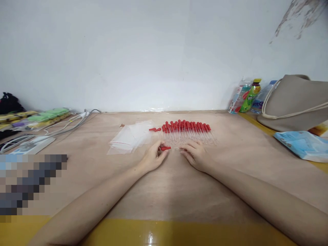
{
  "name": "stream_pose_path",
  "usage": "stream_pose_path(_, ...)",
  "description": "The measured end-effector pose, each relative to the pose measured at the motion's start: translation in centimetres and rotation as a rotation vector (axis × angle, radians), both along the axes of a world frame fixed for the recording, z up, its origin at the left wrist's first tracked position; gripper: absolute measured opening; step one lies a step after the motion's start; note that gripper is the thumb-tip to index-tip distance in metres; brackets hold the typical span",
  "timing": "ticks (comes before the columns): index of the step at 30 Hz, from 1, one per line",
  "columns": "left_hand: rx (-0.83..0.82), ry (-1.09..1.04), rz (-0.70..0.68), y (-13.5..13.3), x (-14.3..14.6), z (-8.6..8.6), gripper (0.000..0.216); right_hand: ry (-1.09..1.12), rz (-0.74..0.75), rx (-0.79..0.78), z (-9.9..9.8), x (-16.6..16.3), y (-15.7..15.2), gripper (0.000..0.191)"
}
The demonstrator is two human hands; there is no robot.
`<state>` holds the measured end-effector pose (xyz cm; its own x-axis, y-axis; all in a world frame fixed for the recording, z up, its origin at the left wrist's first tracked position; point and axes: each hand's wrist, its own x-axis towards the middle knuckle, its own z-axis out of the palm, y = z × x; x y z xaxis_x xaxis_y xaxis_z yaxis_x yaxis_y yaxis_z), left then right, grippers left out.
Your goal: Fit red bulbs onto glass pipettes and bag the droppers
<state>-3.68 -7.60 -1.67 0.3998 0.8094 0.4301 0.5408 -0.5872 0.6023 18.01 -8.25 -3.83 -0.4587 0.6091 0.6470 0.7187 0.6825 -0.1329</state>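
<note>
1. Pinching with thumb and fingertips, the left hand [153, 158] grips a small red rubber bulb [165, 148] just above the pale wooden tabletop [166, 194], between the two hands.
2. The right hand [196, 155] lies palm down, fingers curled, with its tips at a thin clear tube [177, 148] that points at the bulb's open end. Whether the fingers clamp the tube or merely touch it cannot be told.
3. Just behind both hands lies a long row of clear droppers with red bulbs [187, 131], set side by side with the bulbs toward the wall.
4. Two loose red bulbs [154, 129] lie at the row's left end, beside a loose stack of clear plastic zip bags [129, 138].
5. At far right, against the wall, stand several plastic drink bottles [249, 95], next to a beige fabric bag with cord handles [294, 102]. A light blue plastic packet [303, 145] lies in front of the bag.
6. At far left lie a white power strip [30, 147], grey cables and green packets.
</note>
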Motion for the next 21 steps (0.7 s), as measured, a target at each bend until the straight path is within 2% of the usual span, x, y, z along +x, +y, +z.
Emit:
stream_pose_path(9,-0.001,0.027,-0.067,0.39,-0.11,-0.6,0.018,0.028,0.044,-0.021,0.37,-0.27,-0.27,0.019)
stream_pose_path(13,0.021,0.01,-0.119,0.48,-0.13,-0.66,0.028,0.013,0.066,-0.029,0.53,-0.34,-0.31,0.02)
stream_pose_path(21,0.161,0.138,-0.149,0.27,0.04,-0.07,0.019,0.03,0.166,-0.002,0.24,-0.21,-0.08,0.02)
